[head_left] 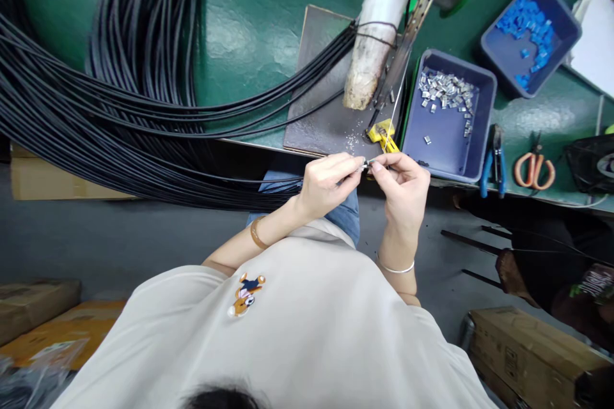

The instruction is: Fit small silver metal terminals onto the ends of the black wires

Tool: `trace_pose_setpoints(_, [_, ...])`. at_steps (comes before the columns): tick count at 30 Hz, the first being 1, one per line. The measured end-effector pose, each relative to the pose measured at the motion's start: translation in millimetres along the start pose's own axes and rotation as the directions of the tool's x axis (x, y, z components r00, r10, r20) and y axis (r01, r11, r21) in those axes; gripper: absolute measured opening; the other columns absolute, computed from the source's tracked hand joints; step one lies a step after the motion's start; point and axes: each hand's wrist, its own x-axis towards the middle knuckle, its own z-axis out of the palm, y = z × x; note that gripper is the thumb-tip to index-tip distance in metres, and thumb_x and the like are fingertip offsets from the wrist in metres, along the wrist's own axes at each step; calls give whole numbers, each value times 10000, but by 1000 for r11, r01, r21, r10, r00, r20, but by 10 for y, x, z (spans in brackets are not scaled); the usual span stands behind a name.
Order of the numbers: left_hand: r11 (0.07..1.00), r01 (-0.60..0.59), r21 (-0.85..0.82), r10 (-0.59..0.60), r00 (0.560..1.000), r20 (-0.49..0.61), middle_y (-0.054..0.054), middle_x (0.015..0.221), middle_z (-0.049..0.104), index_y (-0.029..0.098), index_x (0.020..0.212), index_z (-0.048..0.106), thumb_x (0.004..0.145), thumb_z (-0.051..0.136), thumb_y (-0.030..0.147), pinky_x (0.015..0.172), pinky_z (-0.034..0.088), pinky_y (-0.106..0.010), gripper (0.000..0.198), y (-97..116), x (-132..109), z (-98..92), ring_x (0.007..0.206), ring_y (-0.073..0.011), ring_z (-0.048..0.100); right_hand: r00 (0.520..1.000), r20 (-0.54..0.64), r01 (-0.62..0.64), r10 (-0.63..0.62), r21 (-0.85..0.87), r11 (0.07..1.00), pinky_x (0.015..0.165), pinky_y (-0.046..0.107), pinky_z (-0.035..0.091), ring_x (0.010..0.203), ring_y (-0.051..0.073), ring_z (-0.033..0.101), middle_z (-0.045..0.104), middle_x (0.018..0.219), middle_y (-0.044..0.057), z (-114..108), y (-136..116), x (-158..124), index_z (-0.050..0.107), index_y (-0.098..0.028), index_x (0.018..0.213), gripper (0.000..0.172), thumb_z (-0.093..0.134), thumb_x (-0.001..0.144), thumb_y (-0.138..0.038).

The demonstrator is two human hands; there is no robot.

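My left hand (330,182) is closed in a pinch around the end of a black cable (283,183), which runs back to the left under the table edge. Fingertip to fingertip with it, my right hand (401,186) pinches at that same cable end. A small silvery bit (365,165) shows between the two hands; whether it is bare wire or a connector is too small to tell. Just beyond the fingers a yellow wire stripper (382,132) lies on a dark board (319,118). Right of it stands a blue-purple tray (434,156) with small metal connector shells (446,89).
Thick bundles of black cable (144,32) cover the green table's (249,32) left side. A plastic-wrapped post (377,25) leans over the board. At right are a bin of blue parts (527,32), blue-handled pliers (494,163) and orange scissors (535,166). A person's leg (542,230) shows lower right.
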Motion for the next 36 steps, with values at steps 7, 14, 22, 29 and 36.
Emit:
trace_pose_setpoints(7, [984, 152, -94, -145, 986, 77, -9, 658, 638, 127, 858, 675, 875, 587, 144, 558, 422, -183, 91, 42, 27, -50, 549, -62, 523, 999, 23, 28, -26, -102, 994, 425, 188, 275, 461, 26, 343, 579, 654, -53, -41, -22, -27, 688, -199, 798, 107, 712, 757, -294])
trace_pose_setpoints(14, [646, 601, -470, -476, 799, 368, 12, 658, 609, 131, 780, 580, 873, 635, 236, 566, 456, -154, 151, 71, 160, -162, 562, -42, 546, 994, -12, 102, -107, -189, 977, 434, 220, 209, 451, 19, 281, 613, 704, -39, -12, -79, -76, 708, -199, 829, 97, 676, 802, -287])
trace_pose_setpoints(22, [553, 652, -518, -503, 758, 415, 16, 643, 609, 132, 804, 602, 837, 711, 308, 522, 441, -138, 210, 68, 152, -148, 551, -36, 556, 970, -16, 220, -241, -346, 912, 480, 236, 282, 490, 41, 332, 605, 699, -31, 22, -91, -68, 686, -197, 784, 123, 649, 840, -300])
trace_pose_setpoints(29, [399, 728, -557, -523, 680, 514, 21, 610, 620, 136, 806, 605, 769, 786, 369, 410, 366, -132, 298, 62, 194, -199, 432, -10, 468, 959, -1, 266, -282, -327, 907, 491, 239, 301, 493, 41, 346, 596, 702, -35, 26, -62, -48, 694, -204, 792, 100, 655, 844, -280])
trace_pose_setpoints(36, [407, 689, -600, -525, 714, 463, 16, 638, 632, 133, 806, 626, 766, 791, 321, 505, 448, -125, 253, 38, 176, -166, 533, -30, 564, 972, -119, 183, -204, -166, 969, 540, 228, 427, 573, 67, 518, 616, 726, -24, 28, -46, -43, 679, -209, 771, 133, 690, 825, -329])
